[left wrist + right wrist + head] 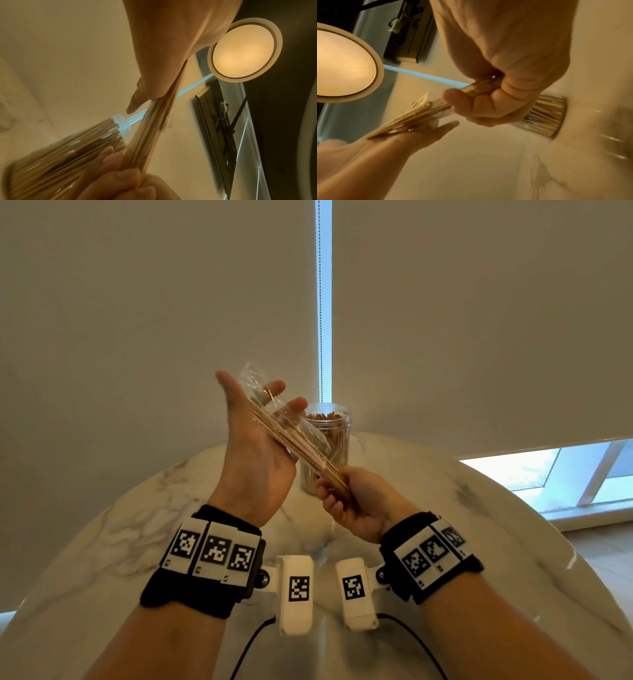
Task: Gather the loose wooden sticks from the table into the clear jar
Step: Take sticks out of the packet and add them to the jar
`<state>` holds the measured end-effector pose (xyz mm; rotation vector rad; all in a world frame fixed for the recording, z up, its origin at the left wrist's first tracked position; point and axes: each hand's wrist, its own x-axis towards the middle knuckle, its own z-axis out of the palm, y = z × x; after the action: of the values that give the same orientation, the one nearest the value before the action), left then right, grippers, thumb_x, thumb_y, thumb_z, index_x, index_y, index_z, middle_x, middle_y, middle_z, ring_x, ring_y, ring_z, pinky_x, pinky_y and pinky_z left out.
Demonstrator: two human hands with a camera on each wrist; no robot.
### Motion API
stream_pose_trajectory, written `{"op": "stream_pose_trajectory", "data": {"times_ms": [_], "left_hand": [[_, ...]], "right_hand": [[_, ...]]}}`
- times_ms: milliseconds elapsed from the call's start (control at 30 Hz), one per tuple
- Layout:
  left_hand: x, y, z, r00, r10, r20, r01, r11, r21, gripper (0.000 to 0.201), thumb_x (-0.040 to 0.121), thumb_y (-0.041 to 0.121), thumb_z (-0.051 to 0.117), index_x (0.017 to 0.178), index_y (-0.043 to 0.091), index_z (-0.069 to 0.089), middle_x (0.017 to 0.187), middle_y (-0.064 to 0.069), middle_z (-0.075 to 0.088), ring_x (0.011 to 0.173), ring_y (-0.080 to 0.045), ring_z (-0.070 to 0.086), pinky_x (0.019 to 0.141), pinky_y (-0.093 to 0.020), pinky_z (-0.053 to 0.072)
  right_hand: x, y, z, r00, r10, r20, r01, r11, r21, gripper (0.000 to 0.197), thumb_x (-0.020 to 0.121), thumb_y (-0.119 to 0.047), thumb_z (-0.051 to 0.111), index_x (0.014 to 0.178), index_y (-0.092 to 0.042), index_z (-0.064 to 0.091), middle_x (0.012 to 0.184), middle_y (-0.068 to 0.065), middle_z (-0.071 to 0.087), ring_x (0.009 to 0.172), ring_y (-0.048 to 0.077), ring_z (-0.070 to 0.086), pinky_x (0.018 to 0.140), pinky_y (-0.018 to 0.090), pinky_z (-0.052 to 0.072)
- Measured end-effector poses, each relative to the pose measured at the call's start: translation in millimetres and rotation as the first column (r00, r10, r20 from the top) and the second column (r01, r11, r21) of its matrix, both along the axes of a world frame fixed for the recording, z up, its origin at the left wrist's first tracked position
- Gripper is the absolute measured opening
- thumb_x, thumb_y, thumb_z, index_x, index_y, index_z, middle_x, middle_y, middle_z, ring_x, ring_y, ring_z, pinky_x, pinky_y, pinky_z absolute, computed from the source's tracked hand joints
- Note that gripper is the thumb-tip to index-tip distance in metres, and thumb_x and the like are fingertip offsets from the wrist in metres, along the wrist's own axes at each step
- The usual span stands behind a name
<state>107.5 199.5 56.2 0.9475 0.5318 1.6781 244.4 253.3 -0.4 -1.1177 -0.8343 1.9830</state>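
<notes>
Right hand grips thin wooden sticks lying across flat, spread left hand; wrist views alone show ceiling lamp; clear plastic jar stands mid white marble tabletop.

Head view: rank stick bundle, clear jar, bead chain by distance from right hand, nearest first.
1. Stick bundle: gripped in the right hand, its far end on the left palm.
2. Clear jar: on the table just behind.
3. Bead chain: at the blinds, beyond the jar.

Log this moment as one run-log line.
right hand: grips sticks | left hand: open under clear wrapper | jar: upright on table, holds sticks
</notes>
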Motion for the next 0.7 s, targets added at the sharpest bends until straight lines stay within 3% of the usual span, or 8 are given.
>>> {"op": "stream_pose_trajectory", "data": {"times_ms": [100, 200, 300, 433, 567, 633, 700], "left_hand": [[-3.3, 0.1, 0.3, 0.999, -0.009, 0.039, 0.01, 0.999, -0.031, 0.076, 0.089, 0.078, 0.032, 0.137, 0.024, 0.054, 0.106, -0.011, 0.053, 0.09, -0.023, 0.054, 0.088, -0.047, 0.049], [-3.3, 1.8, -1.4, 0.999, 0.039, -0.033, -0.042, 0.993, -0.111, 0.042, 0.101, 0.044, 0.041, 0.134, 0.026, 0.059, 0.105, -0.006, 0.056, 0.098, -0.019, 0.056, 0.09, -0.043, 0.048], [-4.6, 4.9, -4.1, 0.989, 0.119, -0.089, -0.133, 0.974, -0.182, 0.031, 0.102, 0.021, 0.048, 0.13, 0.018, 0.062, 0.119, -0.009, 0.062, 0.113, -0.02, 0.062, 0.088, -0.036, 0.054], [-3.2, 5.1, -4.4, 0.982, 0.114, -0.15, -0.14, 0.974, -0.176, 0.045, 0.099, 0.043, 0.052, 0.133, 0.013, 0.053, 0.121, -0.011, 0.069, 0.119, -0.021, 0.062, 0.092, -0.038, 0.054], [-3.1, 7.0, -4.5, 0.973, 0.154, -0.173, -0.173, 0.979, -0.105, 0.034, 0.105, 0.029, 0.044, 0.131, 0.009, 0.055, 0.117, -0.011, 0.072, 0.115, -0.019, 0.066, 0.1, -0.037, 0.051], [-5.3, 7.0, -4.1, 0.975, 0.164, -0.149, -0.179, 0.98, -0.093, 0.039, 0.105, 0.038, 0.041, 0.131, 0.012, 0.053, 0.116, -0.01, 0.072, 0.115, -0.019, 0.066, 0.098, -0.038, 0.052], [-7.5, 7.7, -5.3, 0.976, 0.126, -0.18, -0.149, 0.981, -0.121, 0.041, 0.102, 0.046, 0.043, 0.125, 0.014, 0.054, 0.117, -0.009, 0.072, 0.115, -0.02, 0.065, 0.094, -0.042, 0.053]], "right_hand": [[0.8, 1.3, -3.3, 0.998, 0.023, -0.066, -0.026, 0.999, -0.044, 0.037, 0.103, -0.022, 0.042, 0.085, -0.001, 0.068, 0.064, 0.008, 0.062, 0.041, 0.01, 0.055, 0.034, 0.017, 0.048], [-2.5, 0.3, -4.6, 0.996, 0.037, -0.082, -0.041, 0.998, -0.045, 0.035, 0.104, -0.02, 0.039, 0.093, 0.0, 0.066, 0.066, 0.008, 0.061, 0.042, 0.01, 0.055, 0.036, 0.017, 0.049], [-4.1, 1.1, -5.3, 0.995, 0.043, -0.092, -0.047, 0.998, -0.04, 0.035, 0.105, -0.022, 0.04, 0.097, 0.001, 0.065, 0.067, 0.008, 0.06, 0.042, 0.01, 0.056, 0.036, 0.017, 0.05], [-4.5, 0.3, -4.9, 0.995, 0.041, -0.096, -0.044, 0.998, -0.033, 0.034, 0.105, -0.02, 0.04, 0.098, 0.0, 0.066, 0.065, 0.008, 0.059, 0.043, 0.011, 0.056, 0.036, 0.018, 0.05], [-6.2, -1.4, -5.1, 1.0, 0.017, 0.017, -0.017, 1.0, 0.021, 0.042, 0.106, -0.035, 0.041, 0.088, -0.007, 0.066, 0.06, 0.004, 0.056, 0.037, 0.008, 0.048, 0.028, 0.016, 0.039], [-4.5, -1.0, -5.8, 0.998, -0.007, 0.058, 0.003, 0.998, 0.064, 0.047, 0.105, -0.044, 0.04, 0.082, -0.01, 0.062, 0.055, -0.001, 0.05, 0.033, 0.006, 0.038, 0.026, 0.016, 0.028], [-3.3, -1.0, -6.0, 0.995, -0.032, 0.098, 0.021, 0.994, 0.109, 0.048, 0.105, -0.047, 0.039, 0.088, -0.01, 0.063, 0.056, -0.001, 0.05, 0.035, 0.007, 0.035, 0.028, 0.016, 0.026]]}}
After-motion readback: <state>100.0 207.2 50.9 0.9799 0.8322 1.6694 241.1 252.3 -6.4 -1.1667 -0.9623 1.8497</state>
